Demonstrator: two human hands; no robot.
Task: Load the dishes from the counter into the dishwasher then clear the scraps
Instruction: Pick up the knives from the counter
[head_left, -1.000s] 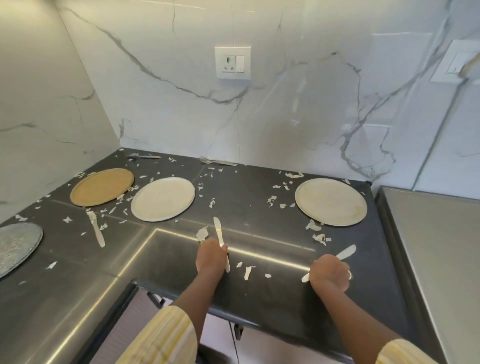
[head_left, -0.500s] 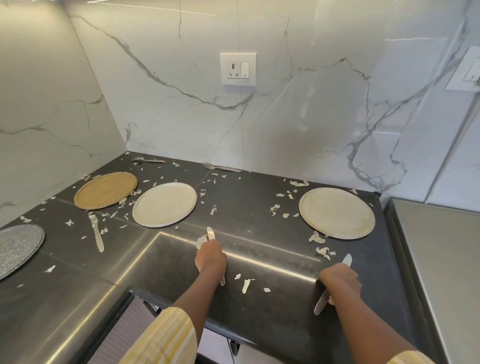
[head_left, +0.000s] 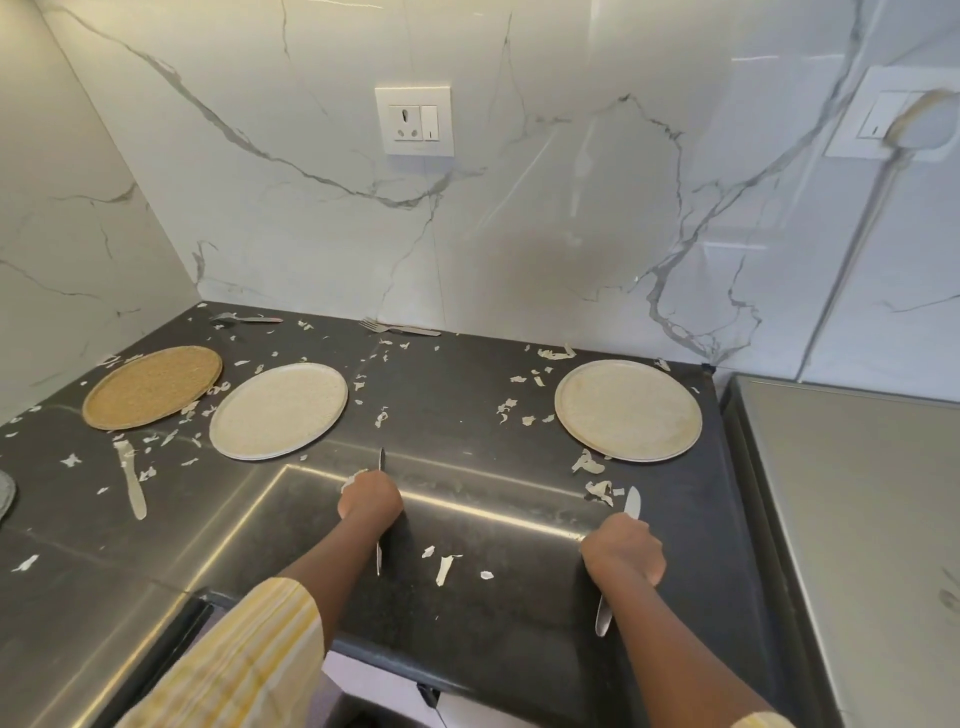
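My left hand (head_left: 370, 500) grips a table knife (head_left: 381, 459) on its edge over the dark counter (head_left: 467, 395). My right hand (head_left: 623, 553) grips a second knife (head_left: 631, 504), blade pointing away, handle sticking out below the fist. A cream plate (head_left: 279, 410) lies left of centre, a brown plate (head_left: 152, 386) further left, and a beige plate (head_left: 628, 410) on the right. A third knife (head_left: 131, 480) lies flat at the left. A fork (head_left: 400, 328) and a spoon (head_left: 244, 318) lie by the back wall. Paper scraps (head_left: 444, 567) are strewn over the counter.
A grey plate (head_left: 5, 499) is cut off by the left edge. A steel surface (head_left: 857, 519) adjoins the counter on the right. Marble walls close the back and left, with a socket (head_left: 414, 120) on the back wall. The counter's front edge runs just below my wrists.
Both knives, lying flat a second ago, are now up in my fists. The right knife has swung from slanting right to pointing straight away. The camera has tilted slightly.
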